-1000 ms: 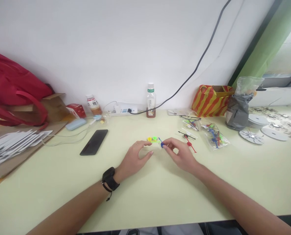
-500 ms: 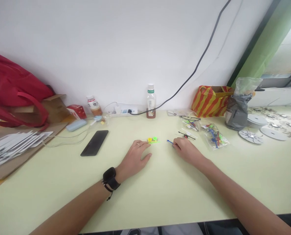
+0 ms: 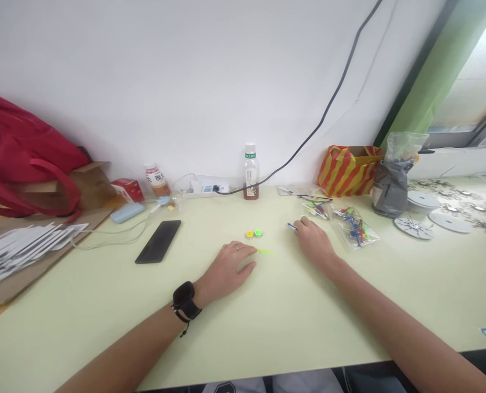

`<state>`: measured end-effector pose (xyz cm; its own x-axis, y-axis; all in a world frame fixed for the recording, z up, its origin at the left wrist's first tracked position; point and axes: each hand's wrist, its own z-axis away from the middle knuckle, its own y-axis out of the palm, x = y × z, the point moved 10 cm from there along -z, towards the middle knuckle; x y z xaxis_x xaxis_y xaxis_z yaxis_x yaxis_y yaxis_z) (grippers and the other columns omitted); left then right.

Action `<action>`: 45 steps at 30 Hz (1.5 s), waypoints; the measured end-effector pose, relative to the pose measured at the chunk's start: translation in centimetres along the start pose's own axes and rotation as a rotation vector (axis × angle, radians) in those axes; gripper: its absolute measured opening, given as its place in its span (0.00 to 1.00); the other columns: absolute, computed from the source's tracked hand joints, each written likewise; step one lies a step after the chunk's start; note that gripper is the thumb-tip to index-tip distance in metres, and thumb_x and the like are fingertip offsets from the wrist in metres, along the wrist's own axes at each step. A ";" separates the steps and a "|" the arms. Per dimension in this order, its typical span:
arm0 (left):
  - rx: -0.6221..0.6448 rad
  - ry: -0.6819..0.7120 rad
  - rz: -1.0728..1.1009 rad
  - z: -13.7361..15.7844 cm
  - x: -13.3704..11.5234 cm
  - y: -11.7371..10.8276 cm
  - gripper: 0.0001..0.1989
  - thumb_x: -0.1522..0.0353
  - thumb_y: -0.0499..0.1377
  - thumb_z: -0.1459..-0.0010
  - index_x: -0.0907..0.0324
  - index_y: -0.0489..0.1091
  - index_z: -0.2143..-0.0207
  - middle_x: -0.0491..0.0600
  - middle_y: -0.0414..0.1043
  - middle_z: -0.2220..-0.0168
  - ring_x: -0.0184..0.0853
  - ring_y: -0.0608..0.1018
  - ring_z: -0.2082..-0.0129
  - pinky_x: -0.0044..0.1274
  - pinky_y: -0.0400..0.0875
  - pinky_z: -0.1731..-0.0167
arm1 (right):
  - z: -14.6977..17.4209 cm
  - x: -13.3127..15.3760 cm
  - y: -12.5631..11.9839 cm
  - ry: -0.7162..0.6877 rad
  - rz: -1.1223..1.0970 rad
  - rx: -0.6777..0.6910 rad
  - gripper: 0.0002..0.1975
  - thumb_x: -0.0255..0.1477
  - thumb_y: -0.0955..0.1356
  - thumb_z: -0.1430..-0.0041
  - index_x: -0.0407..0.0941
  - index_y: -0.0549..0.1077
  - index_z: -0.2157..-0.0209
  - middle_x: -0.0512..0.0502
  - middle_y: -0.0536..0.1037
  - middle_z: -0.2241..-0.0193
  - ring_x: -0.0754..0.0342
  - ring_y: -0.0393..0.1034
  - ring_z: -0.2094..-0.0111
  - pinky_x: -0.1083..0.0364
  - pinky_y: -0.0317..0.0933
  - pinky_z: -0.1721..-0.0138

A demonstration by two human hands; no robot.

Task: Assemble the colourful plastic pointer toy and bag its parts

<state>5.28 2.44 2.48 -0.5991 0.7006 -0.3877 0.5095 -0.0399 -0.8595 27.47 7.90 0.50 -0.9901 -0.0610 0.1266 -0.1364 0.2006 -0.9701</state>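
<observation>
My left hand (image 3: 228,271) lies palm down with its fingers stretched out and the thumb apart. Its fingertips touch a thin yellow-green arrow pointer (image 3: 265,251) lying on the table. Just beyond are two small round pieces side by side, one yellow (image 3: 249,234) and one green (image 3: 258,233). My right hand (image 3: 314,240) is closed, fingers bent down at the table. From its fingertips a blue arrow pointer (image 3: 292,226) sticks out to the left; the rest is hidden under the fingers.
Clear bags of coloured pointers (image 3: 355,226) lie right of my right hand. White discs (image 3: 413,228) and a grey bag (image 3: 390,185) are farther right. A bottle (image 3: 251,174) stands by the wall. A phone (image 3: 159,242) and papers (image 3: 34,251) lie to the left.
My left hand has drawn the yellow-green pointer nearer to me, away from the round pieces. My right hand has shifted right and away with the blue pointer, now covering a black pointer seen before.
</observation>
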 end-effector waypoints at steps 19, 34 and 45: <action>-0.099 -0.050 -0.095 -0.2 1.1 -0.9 0.09 0.65 0.62 0.35 0.54 0.76 0.53 0.51 0.77 0.61 0.45 0.75 0.54 0.38 0.69 0.54 | 4.4 7.5 -1.8 -0.536 -0.538 0.091 0.15 0.20 0.65 0.36 0.47 0.77 0.51 0.44 0.77 0.60 0.49 0.72 0.58 0.52 0.64 0.57; -0.088 -0.054 -0.129 -0.6 1.3 -1.2 0.08 0.71 0.55 0.32 0.55 0.74 0.61 0.48 0.79 0.62 0.42 0.76 0.59 0.36 0.68 0.56 | 4.1 6.8 -2.0 -0.431 -0.554 0.060 0.11 0.18 0.64 0.40 0.46 0.71 0.60 0.47 0.77 0.66 0.50 0.71 0.63 0.52 0.63 0.62; -0.233 -0.089 0.004 -0.5 2.1 -2.2 0.07 0.70 0.57 0.33 0.54 0.74 0.56 0.48 0.77 0.63 0.40 0.76 0.60 0.34 0.71 0.56 | 3.5 5.4 -3.6 -0.435 -0.541 -0.209 0.12 0.21 0.65 0.36 0.48 0.79 0.62 0.43 0.78 0.64 0.46 0.72 0.59 0.47 0.64 0.57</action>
<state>3.17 4.32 3.73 -0.6432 0.6349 -0.4280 0.6350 0.1300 -0.7615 22.70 3.42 3.96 -0.6850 -0.5791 0.4420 -0.6501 0.2121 -0.7297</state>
